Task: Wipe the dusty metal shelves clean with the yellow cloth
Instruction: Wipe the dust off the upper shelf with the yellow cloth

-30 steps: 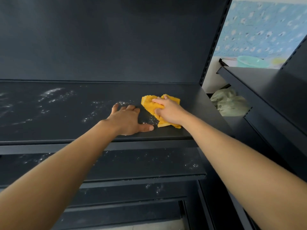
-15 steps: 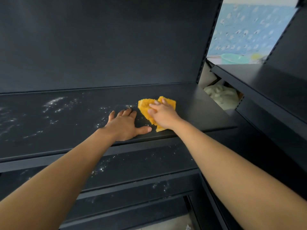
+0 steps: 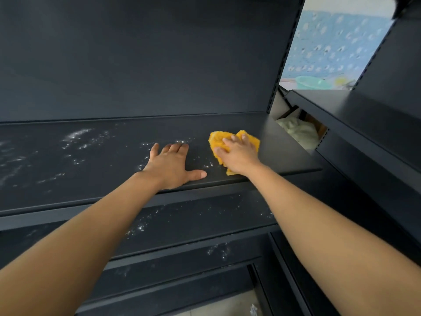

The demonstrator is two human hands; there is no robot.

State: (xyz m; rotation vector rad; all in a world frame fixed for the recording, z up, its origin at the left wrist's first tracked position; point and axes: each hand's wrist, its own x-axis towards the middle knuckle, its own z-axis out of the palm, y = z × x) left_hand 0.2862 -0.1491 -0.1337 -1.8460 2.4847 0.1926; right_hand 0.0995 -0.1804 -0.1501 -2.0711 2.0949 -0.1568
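A dark metal shelf (image 3: pixel 102 169) runs across the view, speckled with white dust on its left and middle parts. The yellow cloth (image 3: pixel 218 139) lies crumpled on its right part. My right hand (image 3: pixel 239 153) presses flat on the cloth with fingers spread. My left hand (image 3: pixel 173 164) rests palm-down on the bare shelf just left of the cloth, fingers straight and thumb out toward it. White dust lies between the two hands. Two lower dusty shelves (image 3: pixel 193 217) sit below.
A second dark shelf unit (image 3: pixel 364 124) stands at the right, close to my right arm. A pale bundle (image 3: pixel 300 131) lies in the gap between the units. Behind, a teal basin (image 3: pixel 312 82) sits before a blue patterned wall. The shelf's back panel (image 3: pixel 136 58) rises straight behind.
My right hand and the cloth have slid back along the shelf's right part, away from the front edge. My left hand stays planted on the shelf. The view has tilted.
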